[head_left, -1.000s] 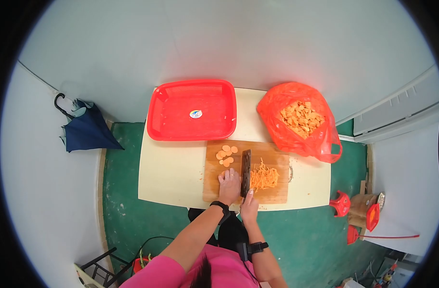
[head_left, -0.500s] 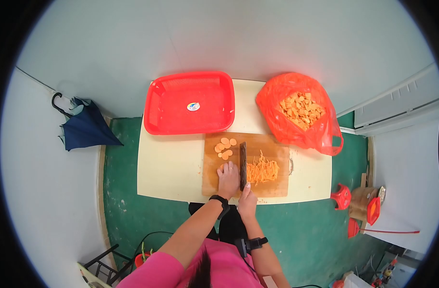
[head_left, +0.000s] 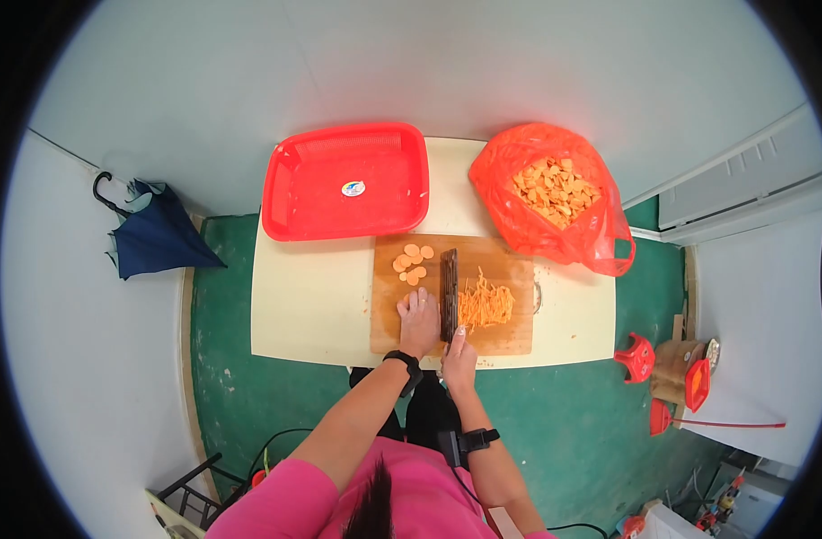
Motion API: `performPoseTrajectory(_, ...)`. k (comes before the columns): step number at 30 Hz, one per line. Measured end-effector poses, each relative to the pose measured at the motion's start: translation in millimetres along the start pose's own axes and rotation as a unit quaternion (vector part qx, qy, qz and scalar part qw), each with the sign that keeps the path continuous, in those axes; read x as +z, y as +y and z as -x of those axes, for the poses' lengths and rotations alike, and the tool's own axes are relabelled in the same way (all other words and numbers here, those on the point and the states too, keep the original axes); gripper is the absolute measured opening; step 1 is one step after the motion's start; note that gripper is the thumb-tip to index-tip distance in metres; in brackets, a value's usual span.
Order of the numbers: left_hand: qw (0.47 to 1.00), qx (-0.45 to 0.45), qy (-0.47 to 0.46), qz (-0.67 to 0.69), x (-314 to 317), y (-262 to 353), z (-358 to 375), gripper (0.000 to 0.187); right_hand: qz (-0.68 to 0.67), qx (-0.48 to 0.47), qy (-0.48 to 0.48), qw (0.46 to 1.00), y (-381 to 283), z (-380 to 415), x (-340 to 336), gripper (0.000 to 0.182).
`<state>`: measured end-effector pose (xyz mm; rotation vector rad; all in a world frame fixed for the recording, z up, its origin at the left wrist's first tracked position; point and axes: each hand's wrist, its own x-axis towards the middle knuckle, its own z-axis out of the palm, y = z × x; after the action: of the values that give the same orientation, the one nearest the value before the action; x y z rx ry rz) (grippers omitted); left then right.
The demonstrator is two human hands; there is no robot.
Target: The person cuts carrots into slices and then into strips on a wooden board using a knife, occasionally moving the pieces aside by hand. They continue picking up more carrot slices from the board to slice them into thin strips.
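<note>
A dark-bladed kitchen knife (head_left: 449, 292) stands edge-down on the wooden cutting board (head_left: 387, 337). My right hand (head_left: 459, 357) is closed around its handle at the near end. Close to the left of the blade, my left hand (head_left: 418, 323) presses down with bent fingers on carrot slices, mostly hidden under it. Beyond those fingers lie several round carrot slices (head_left: 412, 255). A heap of thin carrot shreds (head_left: 486, 304) covers the board right of the blade.
At the table's back left is a red plastic basket (head_left: 375, 211) with a sticker inside. A red plastic bag (head_left: 501, 180) full of orange pieces (head_left: 555, 190) sits at the back right. The pale table (head_left: 294, 310) stands against the wall. A red stool (head_left: 638, 357) is on the floor to the right.
The whole view has shifted slightly, so the table appears higher and a little left. Both hands stay at the board, the knife blade still between the left fingers and the shreds.
</note>
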<state>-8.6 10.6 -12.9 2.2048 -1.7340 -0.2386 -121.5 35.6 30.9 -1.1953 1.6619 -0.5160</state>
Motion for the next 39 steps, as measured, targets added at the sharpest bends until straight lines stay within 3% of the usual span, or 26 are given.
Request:
performPoseTrajectory(14,1.000,0.012,-0.011,-0.007,-3.2,-0.4,-0.2,0.020,0.079,-0.044,0.054,0.994,-6.9,-1.2,14.6,0.069)
performPoseTrajectory(16,0.999,-0.011,-0.021,0.025,-4.5,1.0,-0.2,0.025,0.051,0.002,0.012,0.999,-21.6,-2.2,8.9,0.066)
performPoseTrajectory(24,0.999,0.003,-0.032,0.019,-6.5,-4.1,3.3,0.024,0.020,-0.010,0.015,1.000,-7.8,-6.4,5.7,0.069)
performPoseTrajectory(26,1.000,0.013,-0.023,0.010,-4.4,-4.5,4.2,0.024,-0.001,0.027,-0.002,1.000,-12.5,-1.8,0.4,0.067)
performPoseTrajectory(30,0.999,0.025,-0.004,-0.027,1.3,-3.8,5.7,0.024,0.023,0.000,-0.013,1.000,-13.6,1.8,-4.0,0.067)
performPoseTrajectory(32,0.997,0.047,0.047,-0.049,6.9,-5.8,6.5,0.024,0.026,0.005,-0.019,0.999,-10.7,2.3,-2.3,0.068)
performPoseTrajectory(39,0.999,0.027,0.015,-0.021,-0.7,-3.8,5.1,0.018,0.066,0.023,-0.022,0.997,-13.0,-0.7,3.2,0.067)
